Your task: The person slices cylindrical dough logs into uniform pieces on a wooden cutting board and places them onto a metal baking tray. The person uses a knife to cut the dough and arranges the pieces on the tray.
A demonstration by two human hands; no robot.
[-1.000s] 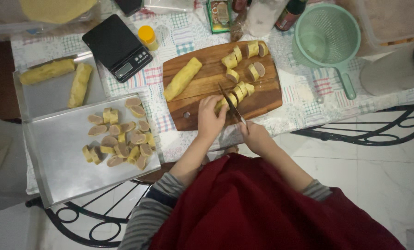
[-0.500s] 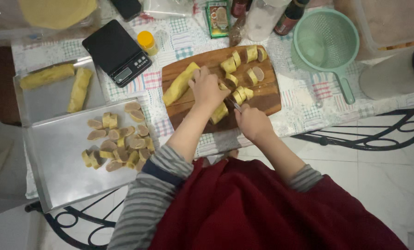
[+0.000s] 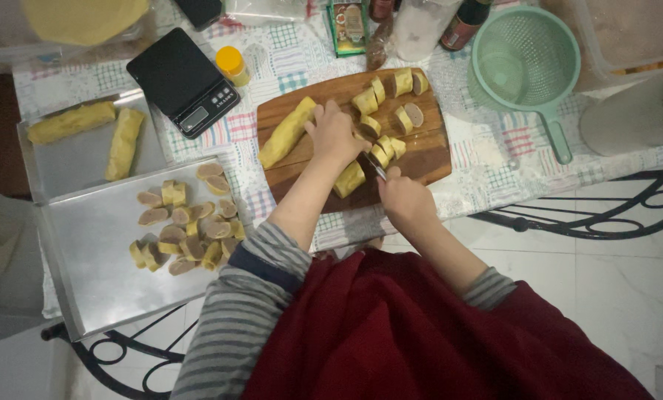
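On the wooden cutting board [image 3: 428, 155], my left hand [image 3: 335, 137] rests fingers-down over a yellow dough roll, between a long uncut roll [image 3: 287, 132] on its left and a short stub [image 3: 350, 179] just below it. My right hand [image 3: 404, 198] grips a knife [image 3: 376, 167] whose blade points up toward the cut slices [image 3: 387, 122]. Several sliced pieces with brown filling lie at the board's upper right.
A metal tray [image 3: 94, 281] at left holds a pile of cut pieces [image 3: 183, 230]; a second tray [image 3: 65, 159] behind it carries two whole rolls. A black kitchen scale [image 3: 183, 81], a small yellow-lidded jar [image 3: 233, 65], a green strainer [image 3: 528, 59] and bottles stand on the checked cloth.
My left hand moved up from the board's lower edge onto the rolls in the middle. My right hand with the knife shifted slightly right and lower.
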